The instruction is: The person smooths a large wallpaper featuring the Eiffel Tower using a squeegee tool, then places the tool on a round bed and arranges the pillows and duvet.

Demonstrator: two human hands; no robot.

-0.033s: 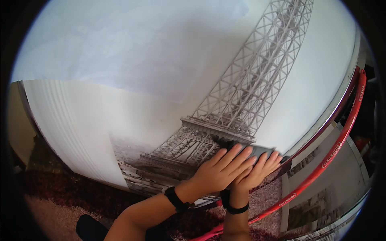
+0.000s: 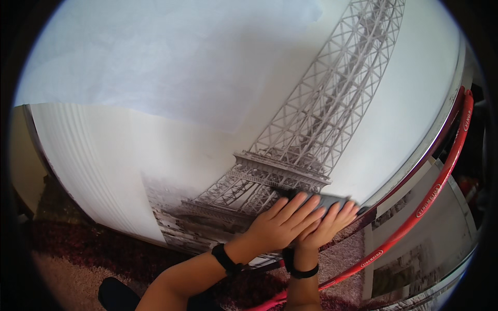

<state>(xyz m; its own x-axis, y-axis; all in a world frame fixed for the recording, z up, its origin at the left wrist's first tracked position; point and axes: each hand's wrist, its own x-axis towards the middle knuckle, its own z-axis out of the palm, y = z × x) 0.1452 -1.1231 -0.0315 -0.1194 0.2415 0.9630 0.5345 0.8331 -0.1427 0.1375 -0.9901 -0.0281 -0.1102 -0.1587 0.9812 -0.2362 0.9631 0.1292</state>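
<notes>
Both my hands press a flat dark grey smoothing pad [image 2: 333,200] against a large panel [image 2: 197,155] carrying a printed picture of a lattice tower. My left hand [image 2: 285,218] lies over the pad's left part with its fingers stretched along it. My right hand [image 2: 329,224] sits close beside it, fingers laid over the pad's right part. My thumbs are mostly hidden. The pad sits at the tower's lower platform, its right end near the panel's metal edge. Black bands circle both wrists.
A thin, whitish sheet [image 2: 171,62] covers the panel's upper left. A red tube [image 2: 415,217] curves along the right side. Behind it stands another framed picture [image 2: 420,243]. Below lies a dark red and pink rug [image 2: 78,259], with a dark foot [image 2: 116,294] on it.
Both hands and the grey pad have slid slightly down and left over the print, uncovering a little more of the tower's platform.
</notes>
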